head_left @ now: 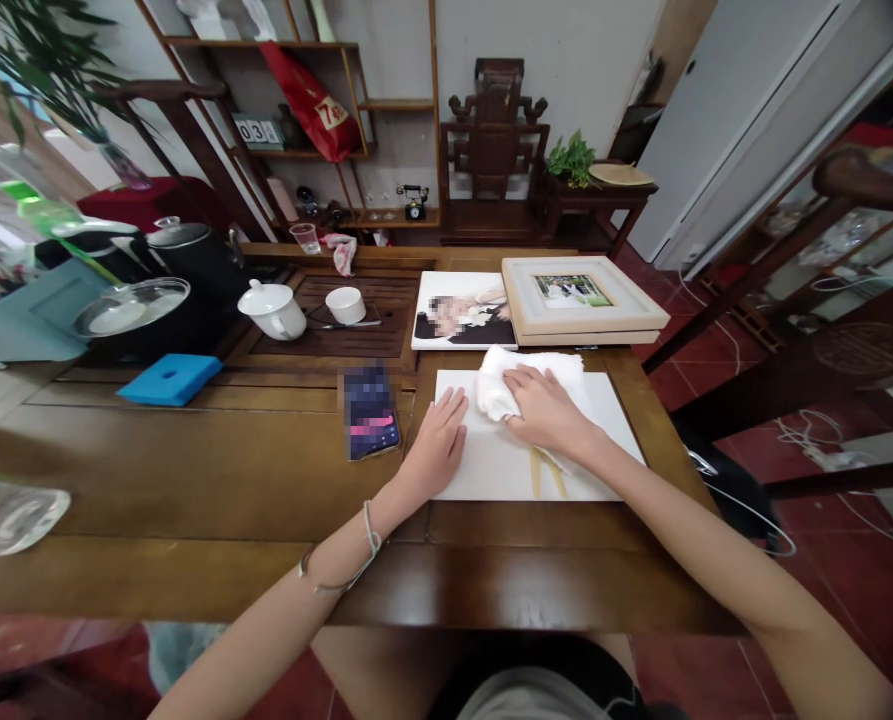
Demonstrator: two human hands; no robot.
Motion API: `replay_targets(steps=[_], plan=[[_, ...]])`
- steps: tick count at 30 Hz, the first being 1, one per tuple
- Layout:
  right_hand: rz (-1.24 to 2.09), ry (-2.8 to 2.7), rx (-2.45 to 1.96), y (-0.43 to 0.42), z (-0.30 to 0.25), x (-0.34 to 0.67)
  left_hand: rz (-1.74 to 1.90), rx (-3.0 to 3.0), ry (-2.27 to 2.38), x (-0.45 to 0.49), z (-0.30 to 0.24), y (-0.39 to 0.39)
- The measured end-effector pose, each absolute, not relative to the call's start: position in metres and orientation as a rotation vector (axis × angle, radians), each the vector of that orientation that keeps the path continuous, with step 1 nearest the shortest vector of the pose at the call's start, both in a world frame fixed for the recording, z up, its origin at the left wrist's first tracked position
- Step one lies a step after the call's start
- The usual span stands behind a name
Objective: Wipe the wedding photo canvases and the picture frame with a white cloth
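Observation:
A white flat panel point(603, 440) lies on the dark wooden table point(266, 480) in front of me. My left hand point(437, 447) rests flat on the panel's left edge with its fingers stretched out. My right hand point(545, 408) presses a white cloth point(513, 378) onto the panel's upper part, fingers curled over it. A phone point(371, 410) lies just left of my left hand.
Beyond the panel lie a photo print point(461, 310) and a framed picture point(581, 295) stacked on other frames. A tea tray holds a white teapot point(273, 310) and cup point(345, 305). A blue box point(170, 378), kettle point(183, 250) and glass lid sit at left. Shelves and a carved chair stand behind.

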State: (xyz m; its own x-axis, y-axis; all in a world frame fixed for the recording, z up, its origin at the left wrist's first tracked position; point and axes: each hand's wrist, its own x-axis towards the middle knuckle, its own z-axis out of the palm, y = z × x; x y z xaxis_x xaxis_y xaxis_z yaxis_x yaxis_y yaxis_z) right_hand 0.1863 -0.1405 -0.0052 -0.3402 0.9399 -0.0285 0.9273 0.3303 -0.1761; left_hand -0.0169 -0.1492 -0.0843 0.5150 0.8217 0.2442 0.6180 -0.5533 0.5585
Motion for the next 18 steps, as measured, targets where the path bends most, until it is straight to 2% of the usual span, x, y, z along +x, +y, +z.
replay_targets(steps=[7, 18], plan=[[0.232, -2.481, -1.758, -0.142, 0.010, 0.218, 0.678, 2.338, 1.204, -0.015, -0.082, -0.150], [0.260, -2.625, -1.561, -0.115, 0.019, 0.123, 0.879, 2.371, 1.132, -0.014, -0.081, -0.149]])
